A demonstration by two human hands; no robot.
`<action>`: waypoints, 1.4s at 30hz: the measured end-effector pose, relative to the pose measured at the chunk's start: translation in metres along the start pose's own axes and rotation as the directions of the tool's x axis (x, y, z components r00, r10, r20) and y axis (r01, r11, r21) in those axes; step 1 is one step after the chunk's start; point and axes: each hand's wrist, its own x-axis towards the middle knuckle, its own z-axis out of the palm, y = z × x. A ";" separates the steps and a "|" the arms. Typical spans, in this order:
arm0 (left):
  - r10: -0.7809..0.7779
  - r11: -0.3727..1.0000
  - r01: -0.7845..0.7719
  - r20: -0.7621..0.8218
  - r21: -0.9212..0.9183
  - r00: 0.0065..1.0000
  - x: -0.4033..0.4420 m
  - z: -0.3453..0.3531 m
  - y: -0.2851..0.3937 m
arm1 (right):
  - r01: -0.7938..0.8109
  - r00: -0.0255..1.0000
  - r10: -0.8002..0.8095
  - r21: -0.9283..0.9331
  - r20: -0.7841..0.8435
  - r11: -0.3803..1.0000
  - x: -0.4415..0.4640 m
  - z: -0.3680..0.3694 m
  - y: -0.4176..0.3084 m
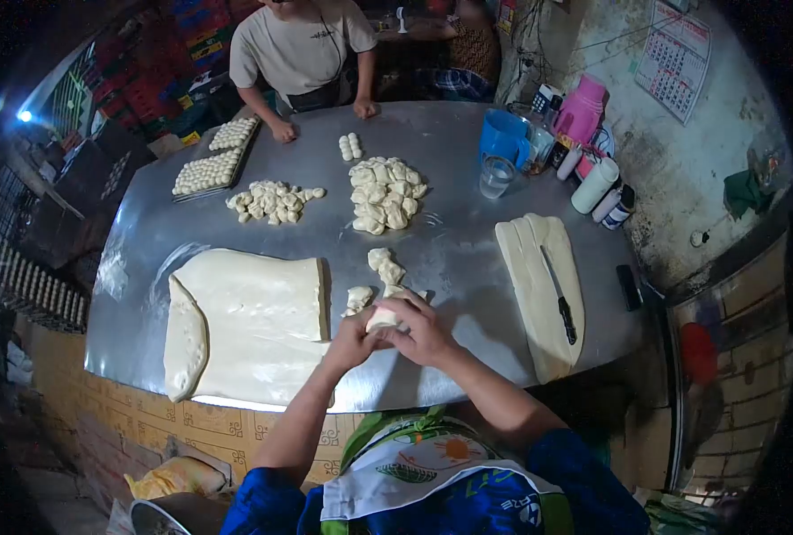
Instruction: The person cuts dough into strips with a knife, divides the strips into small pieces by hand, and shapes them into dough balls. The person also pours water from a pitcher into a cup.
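Observation:
Over the near middle of the metal table, my left hand (pixel 351 343) and my right hand (pixel 419 332) are closed together around a piece of dough (pixel 383 319). Just beyond my fingers lie a few loose dough pieces (pixel 385 265). A bigger pile of cut dough pieces (pixel 385 194) sits further back. To the left spreads a large flat sheet of dough (pixel 258 308), its left edge folded over. On the right is a long slab of dough (pixel 530 276) with lengthwise cuts; a knife with a black handle (pixel 567 321) rests on it.
Across the metal table (pixel 450 147), a person (pixel 303 53) stands with both hands on its edge. A tray of small dough balls (pixel 209 169) and another dough heap (pixel 274 202) are at the left. A blue pitcher (pixel 501 135), a glass (pixel 497 176) and several bottles (pixel 596 185) stand back right.

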 end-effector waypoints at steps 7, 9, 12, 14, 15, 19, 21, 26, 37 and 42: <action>0.250 0.919 -0.316 0.271 0.235 0.929 -0.013 0.028 0.012 | -0.530 0.767 0.604 -0.316 0.219 0.787 -0.005 -0.009 0.053; 0.153 0.970 -0.187 0.206 0.158 0.967 -0.021 0.031 0.006 | -0.488 0.821 0.543 -0.279 0.173 0.827 -0.029 -0.008 0.064; -0.084 0.995 0.085 0.012 -0.057 0.996 -0.004 0.029 -0.008 | -0.252 0.966 0.260 -0.206 0.011 0.946 -0.029 -0.012 0.074; -0.009 0.998 0.001 -0.137 -0.061 0.990 0.007 0.038 -0.013 | -0.185 0.972 0.181 0.009 0.150 0.983 -0.027 -0.004 0.068; 0.139 0.990 -0.142 -0.251 0.007 0.958 0.022 0.041 -0.013 | -0.178 0.975 0.175 0.005 0.138 0.984 -0.018 -0.004 0.067; 0.279 0.960 -0.260 -0.345 0.101 0.896 0.011 0.044 -0.034 | -0.025 0.978 -0.011 0.170 0.210 0.985 -0.022 0.004 0.045; 0.065 0.998 -0.068 -0.134 -0.016 0.989 -0.001 0.033 -0.050 | 0.043 0.997 -0.046 0.039 0.068 0.998 -0.016 -0.001 0.032; -0.051 0.997 0.053 0.029 -0.056 0.998 0.001 0.019 -0.039 | 0.020 0.998 -0.023 0.052 0.052 0.998 -0.011 -0.004 0.027; 0.306 0.952 -0.306 0.138 -0.018 0.942 -0.001 0.036 0.010 | -0.555 0.804 0.591 -0.273 0.066 0.786 -0.031 0.011 0.145; 0.247 0.969 -0.244 -0.165 0.043 0.955 0.020 0.029 -0.028 | -0.035 0.993 0.037 -0.013 0.116 0.999 -0.012 -0.012 0.047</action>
